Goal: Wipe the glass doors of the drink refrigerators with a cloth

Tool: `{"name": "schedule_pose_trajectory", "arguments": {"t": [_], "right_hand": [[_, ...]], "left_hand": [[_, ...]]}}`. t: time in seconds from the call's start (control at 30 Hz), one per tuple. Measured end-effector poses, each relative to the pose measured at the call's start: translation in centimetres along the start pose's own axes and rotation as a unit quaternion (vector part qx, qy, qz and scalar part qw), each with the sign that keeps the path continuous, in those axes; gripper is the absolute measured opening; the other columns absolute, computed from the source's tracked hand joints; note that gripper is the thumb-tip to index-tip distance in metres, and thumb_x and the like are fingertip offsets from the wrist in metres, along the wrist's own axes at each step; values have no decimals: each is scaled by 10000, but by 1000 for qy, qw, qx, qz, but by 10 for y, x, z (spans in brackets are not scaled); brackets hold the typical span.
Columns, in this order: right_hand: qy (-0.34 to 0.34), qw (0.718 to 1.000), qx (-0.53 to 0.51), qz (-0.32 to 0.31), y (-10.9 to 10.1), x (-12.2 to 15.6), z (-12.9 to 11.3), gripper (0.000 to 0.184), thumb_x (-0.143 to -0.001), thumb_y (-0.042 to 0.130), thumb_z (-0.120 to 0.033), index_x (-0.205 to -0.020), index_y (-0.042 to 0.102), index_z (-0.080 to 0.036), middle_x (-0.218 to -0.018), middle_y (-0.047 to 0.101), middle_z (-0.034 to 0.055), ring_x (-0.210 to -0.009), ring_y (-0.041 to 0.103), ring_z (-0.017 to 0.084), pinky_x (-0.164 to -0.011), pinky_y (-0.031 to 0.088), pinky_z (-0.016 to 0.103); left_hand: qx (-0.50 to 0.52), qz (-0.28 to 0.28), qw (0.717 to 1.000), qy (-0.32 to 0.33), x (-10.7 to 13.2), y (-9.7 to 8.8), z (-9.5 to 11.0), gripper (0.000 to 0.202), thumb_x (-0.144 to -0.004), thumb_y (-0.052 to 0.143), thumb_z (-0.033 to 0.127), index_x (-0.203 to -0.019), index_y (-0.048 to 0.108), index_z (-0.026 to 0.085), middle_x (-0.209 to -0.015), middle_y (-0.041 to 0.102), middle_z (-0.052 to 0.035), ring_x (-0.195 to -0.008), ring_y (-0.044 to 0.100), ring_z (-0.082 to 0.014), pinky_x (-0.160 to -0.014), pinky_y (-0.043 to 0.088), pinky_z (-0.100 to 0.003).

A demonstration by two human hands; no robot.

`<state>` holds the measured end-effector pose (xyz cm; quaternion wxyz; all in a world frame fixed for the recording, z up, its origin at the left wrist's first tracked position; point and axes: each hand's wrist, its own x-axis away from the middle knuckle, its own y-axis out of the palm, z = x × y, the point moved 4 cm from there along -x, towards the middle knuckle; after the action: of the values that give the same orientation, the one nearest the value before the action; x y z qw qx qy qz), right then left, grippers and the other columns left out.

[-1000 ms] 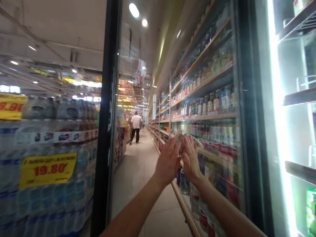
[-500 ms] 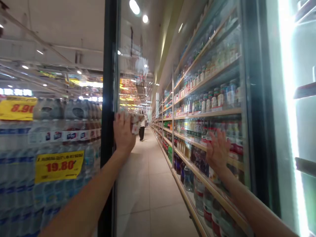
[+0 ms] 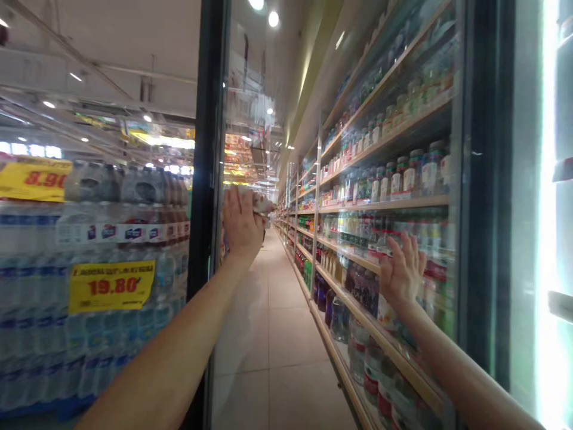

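A tall glass door with a dark frame stands open in front of me. My left hand is up against the glass, close to the door's left frame, and presses a crumpled pale cloth. Most of the cloth is hidden behind the fingers. My right hand is raised toward the right part of the pane with its fingers spread, holding nothing. Whether its palm touches the glass I cannot tell for sure.
Through the pane show a tiled aisle and long shelves of bottled drinks. Stacked packs of bottled water with yellow price signs stand at left. A brightly lit cooler interior lies at the right edge.
My left hand and the cloth have shifted a little right and up on the glass. My right hand stays spread. The whole view has moved, so the door frame sits farther right.
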<state>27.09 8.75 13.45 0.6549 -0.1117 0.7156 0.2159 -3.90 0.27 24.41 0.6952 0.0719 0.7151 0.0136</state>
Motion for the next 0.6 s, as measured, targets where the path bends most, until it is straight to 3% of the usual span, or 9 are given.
{"name": "schedule_pose_trajectory", "arguments": {"t": [0.07,0.13,0.2,0.23,0.3,0.4,0.47,0.53,0.6], "right_hand": [[4,1000,1,3,0,0,0,431,-883,378,-298,-1290,466,-189,-1404,390,137,-1333,301,281,-1048,251,530],[1,1000,1,4,0,0,0,427,-883,376,-294,-1286,472,-186,-1400,395,142,-1330,306,284,-1042,259,529],[-9,1000,0,9,-1,0,2,423,-883,382,-292,-1282,475,-185,-1395,402,144,-1322,321,287,-1036,269,527],[-14,1000,-1,10,-1,0,2,420,-883,387,-292,-1280,478,-188,-1394,404,142,-1318,329,288,-1034,274,523],[-17,1000,-4,10,-1,0,3,415,-883,391,-289,-1276,481,-192,-1393,407,139,-1315,335,287,-1036,275,521],[-5,1000,-7,8,-1,0,1,413,-885,389,-284,-1278,476,-191,-1391,410,137,-1321,324,281,-1046,262,518],[1,1000,-7,8,-1,0,-1,422,-885,393,-290,-1287,466,-187,-1394,405,140,-1327,312,281,-1050,254,517],[6,1000,-5,7,-1,0,-2,434,-883,398,-300,-1298,455,-188,-1401,394,141,-1330,305,287,-1047,254,522],[3,1000,-6,5,-2,1,-2,441,-884,396,-301,-1308,446,-193,-1402,391,143,-1327,310,295,-1039,259,530]], "left_hand": [[12,-20,999,45,12,9,25,442,-831,456,214,-1257,452,95,-1418,355,-171,-1377,155,-317,-1098,220,-530],[36,-56,986,152,35,20,69,459,-856,464,309,-1274,443,121,-1399,404,-130,-1382,145,-298,-1102,234,-513],[47,-82,965,245,55,27,99,421,-868,457,299,-1261,464,148,-1393,427,-86,-1375,191,-268,-1103,271,-459],[47,-89,958,269,59,27,101,396,-868,459,269,-1248,481,161,-1394,427,-76,-1371,207,-258,-1097,291,-437],[36,-82,964,250,50,20,78,363,-851,474,206,-1212,518,189,-1417,392,-77,-1374,200,-263,-1081,315,-440],[-4,-8,997,73,16,1,11,378,-819,493,162,-1192,540,200,-1480,257,-113,-1384,125,-324,-1072,264,-549],[-19,31,999,-8,7,-4,-8,407,-821,476,154,-1226,513,163,-1485,219,-156,-1380,128,-342,-1069,237,-577],[-9,19,999,38,20,3,13,400,-836,468,169,-1234,504,148,-1458,278,-173,-1378,153,-327,-1065,266,-552],[24,-31,982,185,49,15,60,369,-852,473,196,-1218,516,171,-1415,375,-144,-1380,170,-287,-1064,310,-485]]}}
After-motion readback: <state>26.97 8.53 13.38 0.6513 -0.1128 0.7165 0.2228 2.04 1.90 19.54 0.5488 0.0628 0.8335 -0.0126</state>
